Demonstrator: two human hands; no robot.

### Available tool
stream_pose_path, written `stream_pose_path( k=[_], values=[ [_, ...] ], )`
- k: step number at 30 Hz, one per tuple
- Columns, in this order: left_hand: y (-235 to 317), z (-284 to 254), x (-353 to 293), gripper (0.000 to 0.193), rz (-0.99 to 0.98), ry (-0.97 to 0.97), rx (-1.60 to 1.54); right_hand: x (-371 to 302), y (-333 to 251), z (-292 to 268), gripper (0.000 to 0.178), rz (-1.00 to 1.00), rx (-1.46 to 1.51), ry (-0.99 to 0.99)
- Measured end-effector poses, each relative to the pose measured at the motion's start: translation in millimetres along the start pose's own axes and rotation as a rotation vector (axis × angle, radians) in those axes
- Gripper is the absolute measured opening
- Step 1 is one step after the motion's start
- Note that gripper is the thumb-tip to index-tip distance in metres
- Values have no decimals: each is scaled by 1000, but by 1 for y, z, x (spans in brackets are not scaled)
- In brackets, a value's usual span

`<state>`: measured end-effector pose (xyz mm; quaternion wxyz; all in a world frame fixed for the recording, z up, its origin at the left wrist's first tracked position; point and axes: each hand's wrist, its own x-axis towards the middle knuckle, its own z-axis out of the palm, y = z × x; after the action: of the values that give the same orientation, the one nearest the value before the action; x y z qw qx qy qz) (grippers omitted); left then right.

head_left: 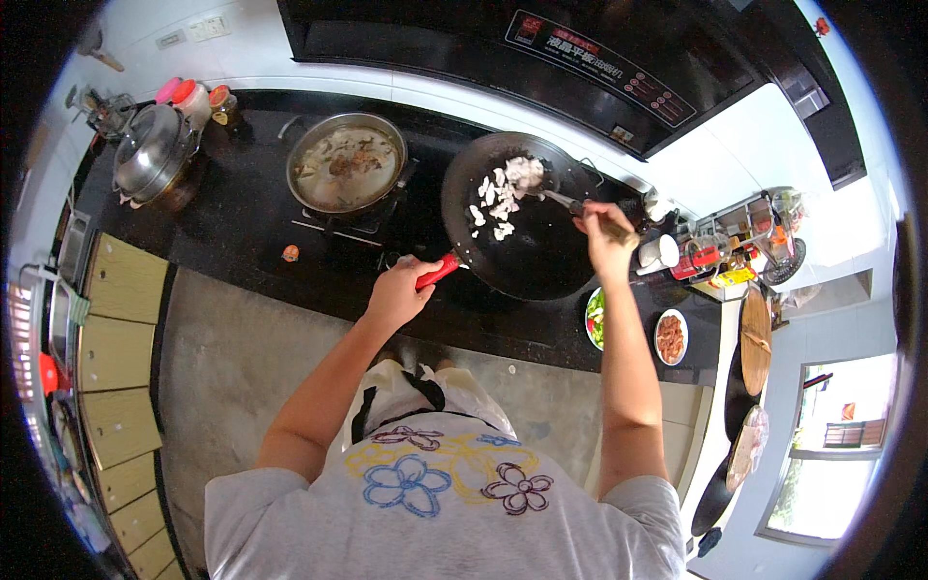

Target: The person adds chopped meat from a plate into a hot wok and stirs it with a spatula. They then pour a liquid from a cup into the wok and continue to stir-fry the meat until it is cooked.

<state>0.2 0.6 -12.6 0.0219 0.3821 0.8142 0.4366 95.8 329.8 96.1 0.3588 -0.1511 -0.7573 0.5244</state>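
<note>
A large dark wok [527,256] sits toward the right of the counter. Around its red handle [440,272] my left hand [397,293] is closed. My right hand [608,239] grips a metal spatula [561,200] over the wok's right side, and its blade reaches in among white food pieces [500,198]. The blade is partly hidden, so its exact shape is unclear. Most of the white pieces lie in the wok's upper left part; the dark bottom shows bare nearer to me.
Left of the wok, a pan of cloudy liquid with brownish bits [346,162] stands on the stove. Near my right forearm are a dish of chopped green vegetables [595,319] and a bowl of sliced meat [671,336]. A lidded steel pot [155,150] stands far left. The range hood [580,68] overhangs the back.
</note>
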Motion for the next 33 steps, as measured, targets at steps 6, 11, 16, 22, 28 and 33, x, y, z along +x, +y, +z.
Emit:
stream_pose_path(
  k=[6,11,16,22,28,33],
  values=[
    [2,-2,-2,41,-13,2,-9,-89,38,-10,7,172,118,-9],
    [2,0,-2,42,-25,-9,-20,-147,43,-17,5,9,5,1],
    [-1,3,4,41,27,-26,-29,-93,28,-8,2,97,-37,7],
    [-7,2,0,41,27,6,-17,-37,-108,-16,12,320,-211,-152],
    [-3,3,0,38,44,16,-30,-23,-53,-1,12,271,-282,-131],
    [-1,-1,-1,41,-4,-7,1,3,-26,-3,10,-62,-380,-90]
  ],
)
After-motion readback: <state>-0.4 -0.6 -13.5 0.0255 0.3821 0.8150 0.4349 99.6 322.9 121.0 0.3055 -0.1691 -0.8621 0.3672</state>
